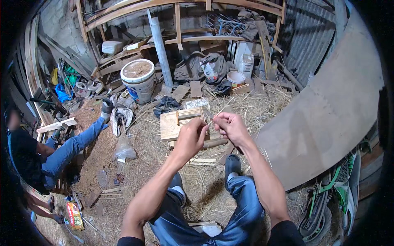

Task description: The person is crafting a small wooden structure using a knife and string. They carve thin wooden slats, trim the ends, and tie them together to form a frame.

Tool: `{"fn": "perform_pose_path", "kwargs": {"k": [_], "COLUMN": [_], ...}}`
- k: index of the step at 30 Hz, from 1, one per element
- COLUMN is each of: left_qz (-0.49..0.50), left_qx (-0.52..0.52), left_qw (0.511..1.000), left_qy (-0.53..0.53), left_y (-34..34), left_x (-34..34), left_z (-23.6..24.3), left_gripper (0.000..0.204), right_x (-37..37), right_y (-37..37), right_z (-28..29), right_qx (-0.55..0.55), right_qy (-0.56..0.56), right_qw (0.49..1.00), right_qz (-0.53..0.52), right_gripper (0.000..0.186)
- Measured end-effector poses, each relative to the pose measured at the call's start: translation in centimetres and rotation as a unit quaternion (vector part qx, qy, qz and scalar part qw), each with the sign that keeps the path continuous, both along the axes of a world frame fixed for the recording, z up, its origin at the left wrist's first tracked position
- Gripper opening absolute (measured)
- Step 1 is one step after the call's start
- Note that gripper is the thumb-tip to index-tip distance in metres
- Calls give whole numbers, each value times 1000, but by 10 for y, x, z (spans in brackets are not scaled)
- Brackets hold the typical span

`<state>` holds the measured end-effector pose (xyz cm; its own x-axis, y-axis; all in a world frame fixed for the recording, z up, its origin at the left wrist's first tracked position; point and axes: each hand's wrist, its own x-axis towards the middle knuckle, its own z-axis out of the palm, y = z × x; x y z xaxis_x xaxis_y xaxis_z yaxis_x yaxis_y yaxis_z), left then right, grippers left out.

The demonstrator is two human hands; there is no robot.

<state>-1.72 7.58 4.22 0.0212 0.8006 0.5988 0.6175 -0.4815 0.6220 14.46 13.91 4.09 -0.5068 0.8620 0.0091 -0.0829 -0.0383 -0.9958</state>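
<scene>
My left hand (192,134) is closed in a pinch in front of me, on the lower end of a thin wooden stick (222,110) that slants up and to the right. Close beside it, my right hand (232,128) is curled around what looks like a small knife; its short grey blade (207,114) points up and left, near the stick. The knife's handle is hidden in my fingers. Just beyond my hands, a wooden board (169,125) rests low above the ground with several thin wooden strips (190,113) on it. A few pale sticks (202,162) lie nearer my feet.
Straw and shavings cover the ground. A large white bucket (138,80) stands at the far left, a smaller tub (236,78) farther right. Another person (53,156) sits at the left, one leg stretched out. A big curved sheet (324,108) and a green bicycle-like frame (338,184) occupy the right.
</scene>
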Motion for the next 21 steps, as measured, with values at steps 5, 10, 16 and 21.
{"fn": "perform_pose_path", "kwargs": {"k": [5,10,16,21], "left_qz": [12,14,23,12], "left_qx": [4,-53,-33,-41], "left_qw": [1000,998,999,999], "left_qy": [-10,-27,-7,0], "left_y": [1,-4,3,-1], "left_x": [-2,-6,-7,-6], "left_z": [-4,-2,-8,-7], "left_gripper": [10,11,12,12], "right_x": [-7,-18,-20,-6], "right_y": [-2,-13,6,12], "right_z": [-1,-8,-28,-21], "right_qx": [-8,28,63,22], "right_qy": [25,-7,-15,-10], "right_qw": [1000,1000,996,996], "right_qz": [-4,-11,-58,-91], "right_gripper": [16,16,17,17]}}
